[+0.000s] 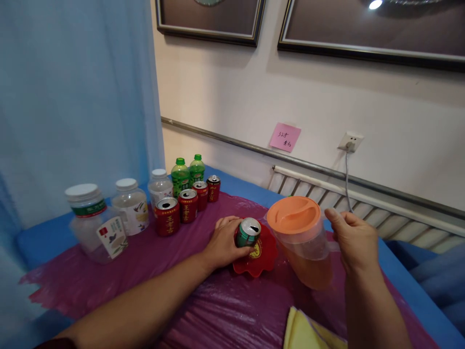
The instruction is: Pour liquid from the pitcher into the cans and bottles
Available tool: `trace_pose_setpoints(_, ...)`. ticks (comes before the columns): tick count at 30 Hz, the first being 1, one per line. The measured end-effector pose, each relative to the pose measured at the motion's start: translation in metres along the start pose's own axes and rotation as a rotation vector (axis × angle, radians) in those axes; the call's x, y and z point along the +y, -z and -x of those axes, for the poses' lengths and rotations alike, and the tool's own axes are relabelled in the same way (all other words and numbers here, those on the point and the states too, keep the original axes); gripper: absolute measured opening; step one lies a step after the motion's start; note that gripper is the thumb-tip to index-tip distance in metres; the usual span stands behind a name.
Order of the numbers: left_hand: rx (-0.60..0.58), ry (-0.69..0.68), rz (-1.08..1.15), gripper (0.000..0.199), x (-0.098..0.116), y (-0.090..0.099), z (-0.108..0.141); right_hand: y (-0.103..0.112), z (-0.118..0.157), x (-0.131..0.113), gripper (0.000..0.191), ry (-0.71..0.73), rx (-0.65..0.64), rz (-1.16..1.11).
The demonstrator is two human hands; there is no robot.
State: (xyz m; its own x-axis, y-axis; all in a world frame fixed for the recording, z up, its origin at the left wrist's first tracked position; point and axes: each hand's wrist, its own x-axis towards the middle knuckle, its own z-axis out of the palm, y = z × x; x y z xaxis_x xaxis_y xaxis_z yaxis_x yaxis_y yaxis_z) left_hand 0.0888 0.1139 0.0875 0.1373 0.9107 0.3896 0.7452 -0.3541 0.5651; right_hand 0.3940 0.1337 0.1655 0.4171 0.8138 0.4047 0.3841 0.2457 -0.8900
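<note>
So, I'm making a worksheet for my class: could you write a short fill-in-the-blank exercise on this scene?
The left hand holds a can at a scalloped dish coloured ____. The right hand holds a pitcher whose lid is ____. The sticky note on the wall is ____.
Missing words: red; orange; pink.

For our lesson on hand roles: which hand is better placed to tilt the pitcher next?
Probably the right hand: it grips the pitcher at the handle side, while the left hand holds the green can.
</note>
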Motion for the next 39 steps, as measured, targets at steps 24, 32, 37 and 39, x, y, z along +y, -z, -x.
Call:
trace_pose_setpoints(24, -0.021, 0.023, 0.013, 0.070, 0.002, 0.000, -0.001, -0.006, 0.012, -0.016, 0.055, 0.055, -0.041, 0.155)
trace_pose_setpoints(32, -0.020, 0.017, 0.016, 0.071, 0.000, -0.001, 0.000, -0.006, 0.013, -0.017, 0.054, 0.049, -0.041, 0.163)
trace_pose_setpoints(37, -0.035, 0.027, 0.011, 0.071, 0.001, -0.001, -0.001, -0.006, 0.015, -0.019, 0.055, 0.038, -0.050, 0.172)
trace_pose_setpoints(39, -0.033, 0.027, 0.014, 0.071, 0.001, -0.001, 0.000, -0.006, 0.016, -0.021, 0.055, 0.043, -0.054, 0.170)
